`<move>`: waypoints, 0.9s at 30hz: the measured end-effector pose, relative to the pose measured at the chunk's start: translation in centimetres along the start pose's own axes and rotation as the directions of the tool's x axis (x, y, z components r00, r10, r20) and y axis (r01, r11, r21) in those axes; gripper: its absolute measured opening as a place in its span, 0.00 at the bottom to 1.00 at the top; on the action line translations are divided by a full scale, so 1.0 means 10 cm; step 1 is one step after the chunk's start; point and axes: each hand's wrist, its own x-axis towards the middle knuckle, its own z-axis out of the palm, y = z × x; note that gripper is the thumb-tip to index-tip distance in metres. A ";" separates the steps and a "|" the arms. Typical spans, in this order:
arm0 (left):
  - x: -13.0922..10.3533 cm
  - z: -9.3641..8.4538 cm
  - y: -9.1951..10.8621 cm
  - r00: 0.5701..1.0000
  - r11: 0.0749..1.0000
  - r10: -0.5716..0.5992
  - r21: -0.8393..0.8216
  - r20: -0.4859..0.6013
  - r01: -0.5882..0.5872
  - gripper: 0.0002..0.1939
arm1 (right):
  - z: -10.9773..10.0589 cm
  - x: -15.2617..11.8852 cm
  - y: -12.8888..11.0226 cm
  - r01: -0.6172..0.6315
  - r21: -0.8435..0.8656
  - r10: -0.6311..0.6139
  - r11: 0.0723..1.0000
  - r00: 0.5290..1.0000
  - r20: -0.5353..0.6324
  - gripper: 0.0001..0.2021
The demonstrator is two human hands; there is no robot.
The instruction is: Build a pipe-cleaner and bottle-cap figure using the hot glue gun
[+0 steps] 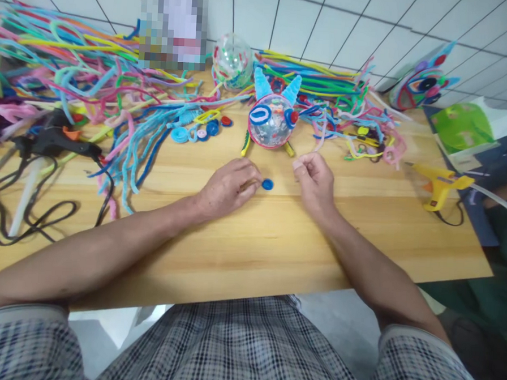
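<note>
At the left of the wooden table (pixel 284 248) we see a black glue gun (pixel 54 137), and behind it a heap of coloured pipe cleaners (pixel 92 91). Our left hand (pixel 232 186) has its fingers bent and close together; whether they grip something, we cannot tell. Just beside these fingertips, a small blue coil (pixel 268 184) lies on the wood. Behind the coil stands a clear ball figure (pixel 273 128) with blue ears. Our right hand (pixel 316 181) is narrow, thumb near forefinger; its content we cannot tell. Farther right lies a yellow glue gun (pixel 443 186).
</note>
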 end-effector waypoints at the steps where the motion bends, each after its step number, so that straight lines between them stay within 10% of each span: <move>1: -0.01 0.01 0.00 0.997 0.997 0.062 0.042 0.043 -0.064 0.10 | 0.01 -0.01 0.00 0.005 -0.006 -0.005 1.000 1.000 0.022 0.15; 10: -0.16 0.11 0.12 0.858 0.932 0.007 0.308 0.513 -0.192 0.46 | 0.04 -0.08 -0.10 0.082 -0.080 -0.073 0.993 0.991 0.113 0.07; 27: -0.20 0.14 0.11 0.861 0.912 -0.004 0.356 0.508 -0.205 0.47 | 0.10 -0.10 -0.07 0.098 -0.111 -0.076 0.989 0.980 0.184 0.07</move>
